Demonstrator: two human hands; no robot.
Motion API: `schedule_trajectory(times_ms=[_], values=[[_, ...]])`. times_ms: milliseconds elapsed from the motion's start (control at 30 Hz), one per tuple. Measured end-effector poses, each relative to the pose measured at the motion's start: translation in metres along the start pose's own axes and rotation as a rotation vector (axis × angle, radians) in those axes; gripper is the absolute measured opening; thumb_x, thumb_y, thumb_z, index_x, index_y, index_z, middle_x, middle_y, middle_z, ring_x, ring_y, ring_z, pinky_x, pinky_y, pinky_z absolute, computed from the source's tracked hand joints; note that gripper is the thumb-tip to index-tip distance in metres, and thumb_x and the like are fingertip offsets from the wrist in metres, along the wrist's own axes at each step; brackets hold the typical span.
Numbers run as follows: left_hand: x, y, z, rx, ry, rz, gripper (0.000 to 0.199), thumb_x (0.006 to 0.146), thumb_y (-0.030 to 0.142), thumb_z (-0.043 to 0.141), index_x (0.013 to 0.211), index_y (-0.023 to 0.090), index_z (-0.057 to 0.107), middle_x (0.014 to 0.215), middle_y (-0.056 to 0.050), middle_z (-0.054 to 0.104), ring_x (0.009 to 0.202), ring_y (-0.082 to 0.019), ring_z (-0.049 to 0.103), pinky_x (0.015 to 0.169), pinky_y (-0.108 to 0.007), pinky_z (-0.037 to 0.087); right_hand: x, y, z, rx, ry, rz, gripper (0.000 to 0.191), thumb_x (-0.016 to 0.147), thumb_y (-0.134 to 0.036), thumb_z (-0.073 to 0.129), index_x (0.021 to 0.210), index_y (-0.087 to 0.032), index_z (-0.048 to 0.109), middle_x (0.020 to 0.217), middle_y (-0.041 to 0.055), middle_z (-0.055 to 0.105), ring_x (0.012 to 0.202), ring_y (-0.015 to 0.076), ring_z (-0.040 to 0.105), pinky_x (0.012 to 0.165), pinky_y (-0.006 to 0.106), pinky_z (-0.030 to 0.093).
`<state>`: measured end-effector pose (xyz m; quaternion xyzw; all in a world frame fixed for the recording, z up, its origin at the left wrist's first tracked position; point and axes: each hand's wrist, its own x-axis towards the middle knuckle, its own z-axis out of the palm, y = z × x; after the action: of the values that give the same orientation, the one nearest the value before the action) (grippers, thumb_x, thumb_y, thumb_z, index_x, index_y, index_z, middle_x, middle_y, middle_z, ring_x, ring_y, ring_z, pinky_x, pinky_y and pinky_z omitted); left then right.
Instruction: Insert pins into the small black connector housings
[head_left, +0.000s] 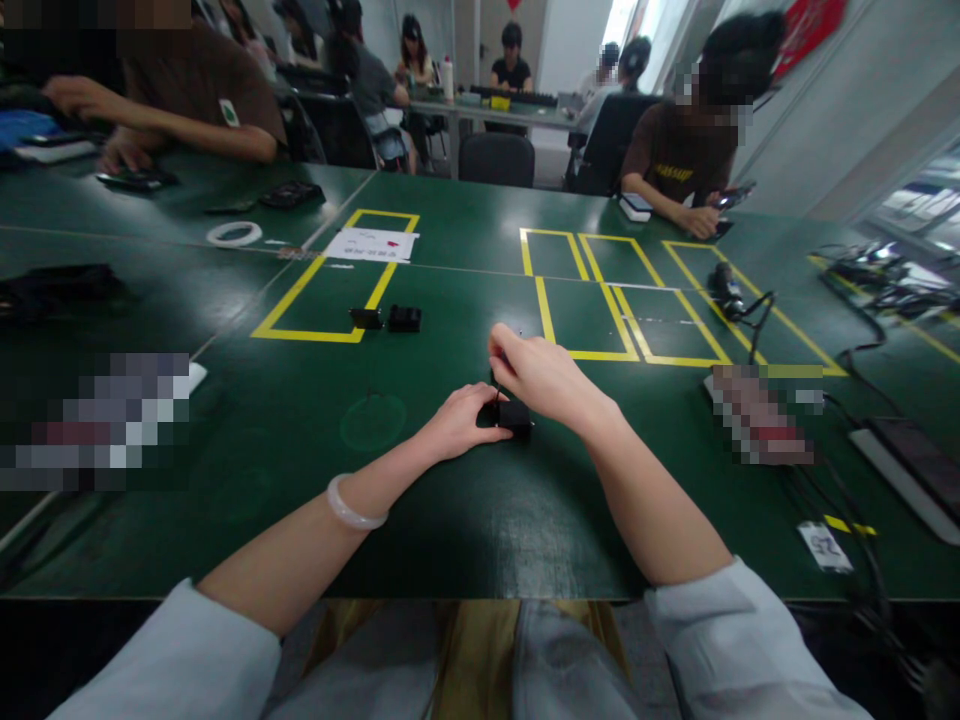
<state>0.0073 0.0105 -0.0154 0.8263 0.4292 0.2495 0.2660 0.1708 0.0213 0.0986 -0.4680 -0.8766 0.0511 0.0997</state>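
A small black block-shaped part [514, 417] rests on the green table [450, 520] in front of me. My left hand [466, 420] grips its left side between thumb and fingers. Just above it, my right hand [529, 368] is closed in a pinch around a thin dark tool, whose lower end points down at the block. Most of that tool is hidden by the fingers. Farther off to the left, two small black parts [366, 318] [405, 319] lie side by side near a yellow tape outline.
A paper sheet [373, 245] and a white tape roll [234, 235] lie at the back left. Blurred-out devices [761, 415] and cables are at the right, another [112, 410] at the left. People sit across the table.
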Motion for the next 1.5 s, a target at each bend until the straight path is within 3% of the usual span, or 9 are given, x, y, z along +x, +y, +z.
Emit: schedule_trajectory(times_ms=[367, 600, 800, 1067, 1300, 1500], values=[[-0.0001, -0.001, -0.0001, 0.005, -0.009, -0.002, 0.042, 0.079, 0.042, 0.076, 0.112, 0.02, 0.063, 0.112, -0.008, 0.067, 0.105, -0.029, 0.062, 0.092, -0.042, 0.047, -0.0016, -0.002, -0.0044, -0.025, -0.024, 0.012, 0.026, 0.101, -0.037, 0.035, 0.107, -0.021, 0.054, 0.089, 0.0045, 0.07, 0.074, 0.0169, 0.06, 0.058, 0.027, 0.025], [-0.0001, 0.001, -0.0017, -0.011, -0.018, -0.024, 0.045, 0.078, 0.042, 0.076, 0.116, 0.02, 0.062, 0.115, -0.009, 0.067, 0.106, -0.03, 0.062, 0.092, -0.043, 0.047, -0.0023, -0.0021, -0.0036, -0.004, -0.024, 0.011, 0.023, 0.098, -0.029, 0.034, 0.113, -0.021, 0.05, 0.087, 0.0036, 0.07, 0.07, 0.0162, 0.059, 0.058, 0.027, 0.026], [0.0002, 0.0008, -0.0013, -0.005, -0.016, -0.006, 0.044, 0.078, 0.041, 0.076, 0.115, 0.02, 0.063, 0.115, -0.008, 0.067, 0.106, -0.03, 0.061, 0.093, -0.042, 0.046, -0.0003, -0.0016, -0.0005, -0.002, -0.002, 0.003, 0.025, 0.1, -0.037, 0.035, 0.108, -0.021, 0.052, 0.088, 0.0042, 0.07, 0.074, 0.0173, 0.061, 0.057, 0.027, 0.025], [0.0, 0.0005, -0.0012, -0.011, -0.019, -0.039, 0.046, 0.078, 0.043, 0.076, 0.115, 0.019, 0.063, 0.115, -0.009, 0.067, 0.106, -0.03, 0.062, 0.092, -0.043, 0.047, -0.001, -0.0028, -0.0007, 0.017, 0.0, 0.014, 0.023, 0.094, -0.026, 0.037, 0.112, -0.02, 0.05, 0.087, 0.0034, 0.07, 0.07, 0.016, 0.058, 0.058, 0.027, 0.026], [-0.0002, 0.001, -0.0016, -0.017, -0.016, -0.004, 0.047, 0.079, 0.042, 0.076, 0.118, 0.021, 0.062, 0.115, -0.008, 0.067, 0.11, -0.03, 0.06, 0.095, -0.044, 0.046, -0.0006, -0.0039, -0.0011, 0.006, 0.012, -0.003, 0.025, 0.1, -0.038, 0.036, 0.105, -0.021, 0.054, 0.092, 0.0039, 0.07, 0.078, 0.017, 0.061, 0.058, 0.027, 0.026], [-0.001, -0.0005, -0.0007, -0.017, -0.008, -0.009, 0.047, 0.078, 0.042, 0.076, 0.118, 0.021, 0.062, 0.117, -0.009, 0.066, 0.109, -0.03, 0.061, 0.094, -0.043, 0.046, -0.0008, -0.0036, -0.0016, -0.002, -0.014, 0.01, 0.022, 0.099, -0.031, 0.036, 0.112, -0.021, 0.051, 0.093, 0.0038, 0.07, 0.075, 0.016, 0.061, 0.058, 0.027, 0.027]])
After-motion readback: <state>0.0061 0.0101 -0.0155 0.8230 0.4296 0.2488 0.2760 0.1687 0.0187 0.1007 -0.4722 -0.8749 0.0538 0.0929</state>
